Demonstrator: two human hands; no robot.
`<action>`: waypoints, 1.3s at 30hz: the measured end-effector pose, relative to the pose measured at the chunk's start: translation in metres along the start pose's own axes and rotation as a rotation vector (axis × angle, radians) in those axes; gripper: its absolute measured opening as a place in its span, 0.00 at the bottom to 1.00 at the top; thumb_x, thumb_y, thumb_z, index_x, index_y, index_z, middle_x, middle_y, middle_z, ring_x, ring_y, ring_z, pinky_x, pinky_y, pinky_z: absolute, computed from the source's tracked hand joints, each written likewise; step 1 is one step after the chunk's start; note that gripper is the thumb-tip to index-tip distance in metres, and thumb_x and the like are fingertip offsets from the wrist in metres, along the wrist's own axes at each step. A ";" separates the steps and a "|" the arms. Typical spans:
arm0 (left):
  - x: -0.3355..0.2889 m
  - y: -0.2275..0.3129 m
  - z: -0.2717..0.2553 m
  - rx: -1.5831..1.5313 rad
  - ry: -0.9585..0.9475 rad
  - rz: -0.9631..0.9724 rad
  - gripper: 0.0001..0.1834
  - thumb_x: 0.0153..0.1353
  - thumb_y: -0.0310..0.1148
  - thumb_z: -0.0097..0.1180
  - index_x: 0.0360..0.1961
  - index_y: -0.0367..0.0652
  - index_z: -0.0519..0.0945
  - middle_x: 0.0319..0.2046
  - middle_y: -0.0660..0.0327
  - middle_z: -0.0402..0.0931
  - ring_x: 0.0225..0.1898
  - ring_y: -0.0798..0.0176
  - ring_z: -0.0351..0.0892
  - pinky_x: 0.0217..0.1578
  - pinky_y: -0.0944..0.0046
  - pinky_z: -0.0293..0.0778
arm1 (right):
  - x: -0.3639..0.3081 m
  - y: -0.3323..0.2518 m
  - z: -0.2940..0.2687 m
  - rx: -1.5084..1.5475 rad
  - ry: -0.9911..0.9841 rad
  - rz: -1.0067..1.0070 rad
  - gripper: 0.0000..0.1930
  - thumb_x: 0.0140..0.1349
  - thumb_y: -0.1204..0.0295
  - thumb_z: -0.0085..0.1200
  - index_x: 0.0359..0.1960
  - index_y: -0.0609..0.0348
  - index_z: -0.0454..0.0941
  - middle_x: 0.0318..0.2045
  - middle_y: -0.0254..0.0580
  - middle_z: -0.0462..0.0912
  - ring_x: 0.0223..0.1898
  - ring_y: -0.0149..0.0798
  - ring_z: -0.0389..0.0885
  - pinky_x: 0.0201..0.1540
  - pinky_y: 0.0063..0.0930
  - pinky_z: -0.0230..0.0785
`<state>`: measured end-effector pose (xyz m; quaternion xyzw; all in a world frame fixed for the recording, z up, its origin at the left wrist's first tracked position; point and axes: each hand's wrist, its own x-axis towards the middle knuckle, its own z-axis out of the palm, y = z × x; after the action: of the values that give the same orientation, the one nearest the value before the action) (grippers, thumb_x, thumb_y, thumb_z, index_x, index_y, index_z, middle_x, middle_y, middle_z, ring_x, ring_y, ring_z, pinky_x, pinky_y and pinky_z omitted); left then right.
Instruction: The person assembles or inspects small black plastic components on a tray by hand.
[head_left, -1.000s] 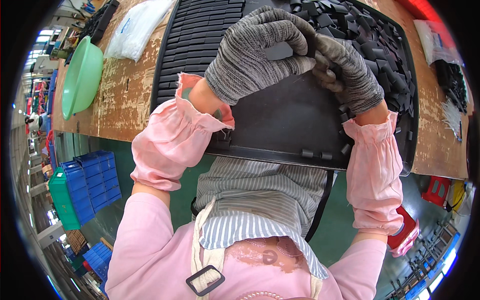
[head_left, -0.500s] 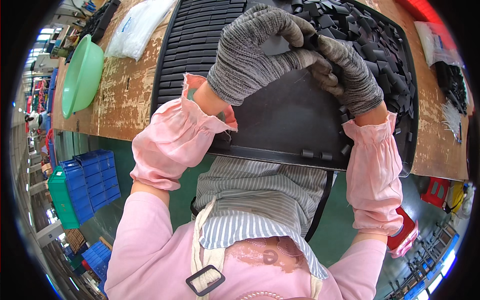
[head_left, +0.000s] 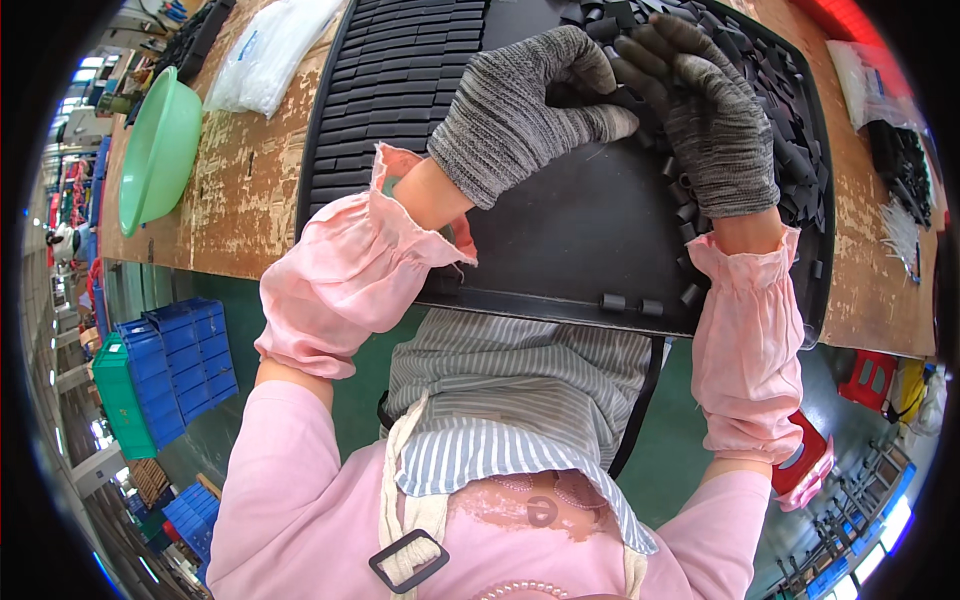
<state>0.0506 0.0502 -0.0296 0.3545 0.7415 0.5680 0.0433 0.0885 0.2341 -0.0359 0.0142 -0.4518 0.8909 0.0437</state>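
A large black tray (head_left: 560, 240) lies before me on the table. My left hand (head_left: 530, 112), in a grey knitted glove, is closed over the tray's middle, thumb and fingers curled round dark pieces that look like short black tubes (head_left: 622, 98). To its right my right hand (head_left: 705, 115), gloved the same way, hovers at the edge of a heap of loose black pieces (head_left: 790, 150). Its fingers are loosely bent and apart, with nothing visible in them. Neat rows of black pieces (head_left: 385, 95) fill the tray's left side.
Several short tubes (head_left: 652, 307) lie near the tray's front rim. On the worn wooden table (head_left: 250, 190) stand a green basin (head_left: 160, 155) and a clear plastic bag (head_left: 270, 55) at left. Black parts (head_left: 900, 170) lie at right. Blue crates (head_left: 180, 355) stand on the floor.
My hands were together at the tray's upper middle. The right hand has moved away to the right and its fingers have opened; the left has shifted only slightly.
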 end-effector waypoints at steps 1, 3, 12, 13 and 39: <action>-0.001 0.002 0.002 -0.037 0.001 -0.041 0.15 0.43 0.26 0.69 0.33 0.41 0.77 0.28 0.67 0.77 0.32 0.74 0.76 0.35 0.73 0.75 | -0.003 -0.001 0.004 0.070 -0.161 -0.043 0.20 0.62 0.75 0.36 0.56 0.69 0.62 0.54 0.57 0.68 0.61 0.49 0.63 0.63 0.37 0.55; -0.002 0.004 0.005 -0.101 0.007 -0.089 0.15 0.43 0.26 0.69 0.32 0.40 0.77 0.28 0.67 0.77 0.31 0.74 0.76 0.35 0.73 0.75 | -0.009 0.001 0.018 0.037 -0.189 -0.064 0.20 0.63 0.75 0.36 0.57 0.68 0.61 0.54 0.57 0.69 0.60 0.49 0.63 0.63 0.36 0.55; 0.000 0.000 0.003 -0.235 0.004 -0.139 0.13 0.45 0.27 0.67 0.32 0.38 0.77 0.27 0.65 0.77 0.31 0.73 0.77 0.34 0.74 0.75 | -0.019 0.006 0.015 -0.782 -0.065 -0.259 0.16 0.63 0.71 0.45 0.51 0.64 0.71 0.51 0.43 0.74 0.53 0.34 0.72 0.56 0.24 0.63; 0.000 -0.002 0.003 -0.169 0.019 -0.102 0.12 0.46 0.26 0.67 0.32 0.38 0.77 0.27 0.64 0.77 0.31 0.72 0.77 0.33 0.74 0.75 | -0.017 0.007 0.023 -0.692 -0.129 -0.284 0.16 0.64 0.70 0.45 0.51 0.64 0.72 0.49 0.42 0.76 0.52 0.34 0.73 0.55 0.24 0.63; 0.022 -0.002 -0.040 0.500 0.039 0.070 0.10 0.49 0.32 0.59 0.34 0.43 0.77 0.27 0.56 0.78 0.29 0.58 0.79 0.34 0.62 0.75 | -0.004 0.008 0.016 -1.224 -0.077 -0.465 0.08 0.53 0.75 0.56 0.36 0.60 0.78 0.30 0.41 0.79 0.33 0.37 0.78 0.38 0.26 0.69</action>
<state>0.0143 0.0303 -0.0093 0.3686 0.8470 0.3747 -0.0798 0.0916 0.2163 -0.0333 0.1161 -0.8636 0.4391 0.2190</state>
